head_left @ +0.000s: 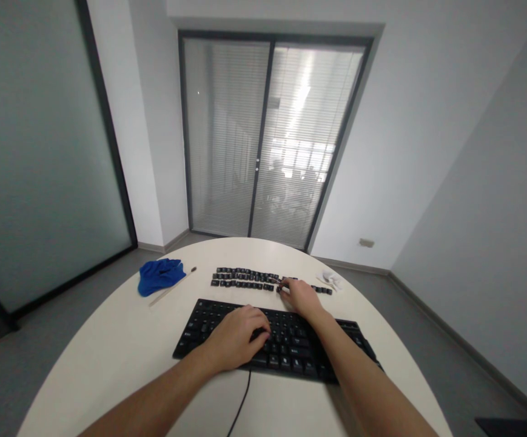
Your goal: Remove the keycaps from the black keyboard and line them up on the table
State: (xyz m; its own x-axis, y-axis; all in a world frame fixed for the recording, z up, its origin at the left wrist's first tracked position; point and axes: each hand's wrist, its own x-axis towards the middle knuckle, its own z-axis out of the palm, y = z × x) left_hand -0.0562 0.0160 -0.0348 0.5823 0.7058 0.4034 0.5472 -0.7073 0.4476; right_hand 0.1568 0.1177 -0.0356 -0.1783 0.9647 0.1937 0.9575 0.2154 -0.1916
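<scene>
handling loose keycaps (240, 277): they lie in rough rows beyond the keyboard (299, 351), apart from its far edge; a shorter run shows right of the right hand (302, 297).
right hand: its bent fingertips are down at the gap in the rows, next to a thin dark item; whether they pinch that, a cap or nothing, i cannot tell.
left hand (238, 334): rests over the keyboard with fingers curled toward the thumb; the space between is dark, so i cannot tell if anything is grasped.
picking a cap: best done, i judge, by pinching one by opposite sides and lifting it straight up, since a sideways drag could knock neighbours out of line.
bracing the board: light pressure from the left palm should do; leaning hard could press keys or skid the keyboard.
forearm: the right one crosses above the keyboard, so keeping it raised seems wise.
cable (243, 399): runs from the keyboard's near edge toward the person.
table (122, 358): pale, with a curved edge.
left of the rows: a crumpled blue cloth (161, 277), with a thin dark-tipped stick (172, 287) beside it.
right of the rows: white crumpled material (331, 279), perhaps tissue.
room: glass panels with blinds (227, 139) ahead, a frosted panel (40, 133) at left, white wall (427, 121) at right, grey floor (404, 315).
</scene>
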